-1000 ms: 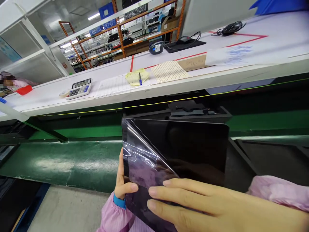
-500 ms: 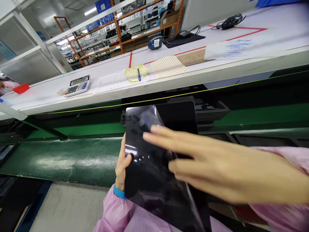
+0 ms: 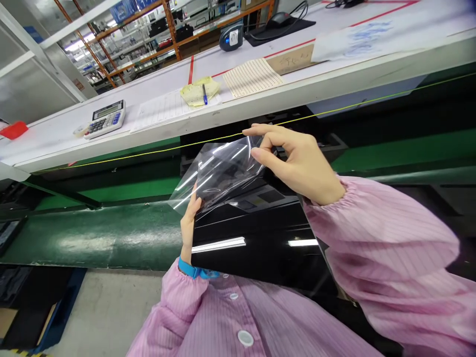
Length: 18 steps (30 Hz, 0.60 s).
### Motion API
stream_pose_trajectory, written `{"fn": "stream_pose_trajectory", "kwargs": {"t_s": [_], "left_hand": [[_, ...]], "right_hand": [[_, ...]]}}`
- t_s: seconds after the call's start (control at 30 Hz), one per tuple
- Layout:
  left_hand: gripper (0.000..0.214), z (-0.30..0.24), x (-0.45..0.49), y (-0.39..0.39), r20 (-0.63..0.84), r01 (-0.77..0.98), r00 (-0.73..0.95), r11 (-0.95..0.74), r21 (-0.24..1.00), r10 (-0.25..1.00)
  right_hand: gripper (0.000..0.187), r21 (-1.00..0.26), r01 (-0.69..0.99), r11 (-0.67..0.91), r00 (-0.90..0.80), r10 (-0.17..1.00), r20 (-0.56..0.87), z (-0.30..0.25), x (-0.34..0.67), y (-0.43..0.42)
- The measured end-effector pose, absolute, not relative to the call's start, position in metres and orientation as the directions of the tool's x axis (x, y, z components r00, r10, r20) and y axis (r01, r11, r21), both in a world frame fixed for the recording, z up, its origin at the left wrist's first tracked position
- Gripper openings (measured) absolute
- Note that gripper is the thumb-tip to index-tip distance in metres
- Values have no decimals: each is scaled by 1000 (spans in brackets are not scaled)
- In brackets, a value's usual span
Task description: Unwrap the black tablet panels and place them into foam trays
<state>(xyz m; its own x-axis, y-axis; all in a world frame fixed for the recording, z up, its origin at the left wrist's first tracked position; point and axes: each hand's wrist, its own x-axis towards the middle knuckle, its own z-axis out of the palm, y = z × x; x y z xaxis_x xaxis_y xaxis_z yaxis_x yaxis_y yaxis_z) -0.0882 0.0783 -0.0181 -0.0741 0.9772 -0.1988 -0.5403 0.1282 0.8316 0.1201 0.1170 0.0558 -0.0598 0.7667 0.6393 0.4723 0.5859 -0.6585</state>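
Below the front edge of the white tabletop (image 3: 156, 82), holding a glossy black panel (image 3: 253, 263) tilted close to a pink striped coat (image 3: 219, 322). With the left hand (image 3: 189, 223), grasping the panel by its left edge, just above a blue wristband (image 3: 188, 268). With the right hand (image 3: 297, 158), pinching a clear film (image 3: 219, 171) between thumb and fingers near the panel's upper right. Bending the film up over the upper part of the panel and out past its left edge, near the left fingertips; cannot tell whether in front of them or behind. Cannot tell either whether the film touches the panel along its lower edge. Catching bright strips of light (image 3: 219, 245) on the panel's uncovered lower face.

Up on the tabletop, toward the left, seeing a calculator (image 3: 106, 119) beside a pale roll of tape (image 3: 80, 131) and, farther left, a red object (image 3: 14, 130). Rightward from there, spotting a printed sheet (image 3: 158, 111), a crumpled yellow paper (image 3: 193, 94) with a pen (image 3: 205, 94) on it, then a dotted sheet (image 3: 255, 78) just beside a brown piece of cardboard (image 3: 292, 59). Farther back, finding a dark scanner (image 3: 230, 38) near a mouse (image 3: 278, 20) on a black pad (image 3: 284, 32). Beyond, making out orange-framed shelving (image 3: 171, 29). Under the tabletop's edge, noticing a yellow-green cord (image 3: 148, 152) and, lower left, a shiny green surface (image 3: 92, 240)
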Motion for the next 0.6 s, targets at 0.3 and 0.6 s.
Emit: {"fn": "stream_pose_trajectory", "kwargs": {"t_s": [0.3, 0.6], "left_hand": [[55, 8, -77, 70, -80, -521, 35, 86, 849, 996], [66, 28, -78, 65, -64, -481, 96, 103, 871, 993]], "right_hand": [[29, -751, 372, 546, -6, 810, 586, 44, 130, 121], [43, -776, 356, 521, 38, 822, 569, 29, 128, 122]]}}
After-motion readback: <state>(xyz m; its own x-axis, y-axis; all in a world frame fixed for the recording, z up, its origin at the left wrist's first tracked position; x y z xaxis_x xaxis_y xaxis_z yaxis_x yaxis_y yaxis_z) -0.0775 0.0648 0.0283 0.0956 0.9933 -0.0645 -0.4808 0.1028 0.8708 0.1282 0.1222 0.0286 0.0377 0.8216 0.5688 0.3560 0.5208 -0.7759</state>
